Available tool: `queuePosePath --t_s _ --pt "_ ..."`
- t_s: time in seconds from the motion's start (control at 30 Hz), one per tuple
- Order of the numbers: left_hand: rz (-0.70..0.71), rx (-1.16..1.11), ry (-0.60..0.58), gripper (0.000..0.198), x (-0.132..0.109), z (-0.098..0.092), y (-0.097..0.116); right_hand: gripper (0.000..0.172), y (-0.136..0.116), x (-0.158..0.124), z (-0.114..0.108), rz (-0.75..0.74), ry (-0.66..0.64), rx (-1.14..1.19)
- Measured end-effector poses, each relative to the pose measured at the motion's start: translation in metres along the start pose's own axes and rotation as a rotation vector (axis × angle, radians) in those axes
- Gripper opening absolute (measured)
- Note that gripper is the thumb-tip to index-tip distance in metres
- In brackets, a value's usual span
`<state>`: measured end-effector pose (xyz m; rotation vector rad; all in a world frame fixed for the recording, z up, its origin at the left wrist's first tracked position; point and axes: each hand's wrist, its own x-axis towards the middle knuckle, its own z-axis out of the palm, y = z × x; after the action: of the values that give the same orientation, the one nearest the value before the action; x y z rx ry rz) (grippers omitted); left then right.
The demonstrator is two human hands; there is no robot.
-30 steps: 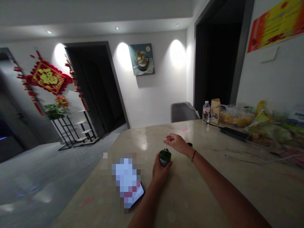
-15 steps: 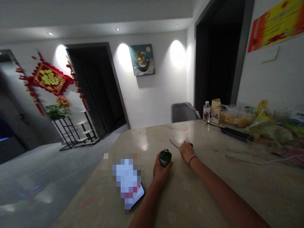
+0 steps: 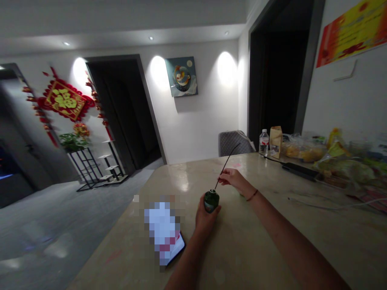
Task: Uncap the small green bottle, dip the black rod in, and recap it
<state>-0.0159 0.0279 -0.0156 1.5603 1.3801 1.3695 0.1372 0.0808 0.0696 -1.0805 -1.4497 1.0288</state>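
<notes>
My left hand (image 3: 204,217) is wrapped round a small dark green bottle (image 3: 211,202), which stands upright with its round mouth uncovered. Between the pinched fingers of my right hand (image 3: 235,180) is a thin dark stick (image 3: 229,156). It slants up and to the right, and its lower end is just above the bottle's mouth; whether it touches the rim I cannot tell. Part of a small greenish thing shows under my right wrist, too hidden to name.
A phone (image 3: 178,250), mostly pixelated, lies on the table (image 3: 127,245) left of my left arm. Toward the right are a water bottle (image 3: 264,143), a paper bag (image 3: 275,141), bagged food (image 3: 304,151), a black power strip (image 3: 299,170) and a white cable (image 3: 329,207). A grey chair (image 3: 231,143) stands behind.
My right hand has lifted off the table and moved left to the bottle, bringing the stick from lying low to a raised slant. My left hand and the bottle have stayed put.
</notes>
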Motion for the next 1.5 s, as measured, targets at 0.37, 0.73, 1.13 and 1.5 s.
queuePosePath --t_s 0.37,0.73,1.13,1.5 --pt "0.022 0.005 0.001 0.067 -0.001 0.000 0.000 0.010 -0.001 -0.005 0.017 0.068 -0.064 -0.067" --pt "0.000 0.000 0.011 0.068 0.000 0.001 0.000 0.030 0.006 -0.001 0.017 0.049 -0.032 -0.035" --pt "0.014 0.038 -0.006 0.066 -0.001 -0.001 0.000 0.014 0.015 0.000 0.022 -0.101 -0.083 -0.079" --pt "0.029 0.321 -0.022 0.074 0.002 0.005 -0.007 0.044 0.008 -0.004 0.001 0.185 -0.111 -0.103"
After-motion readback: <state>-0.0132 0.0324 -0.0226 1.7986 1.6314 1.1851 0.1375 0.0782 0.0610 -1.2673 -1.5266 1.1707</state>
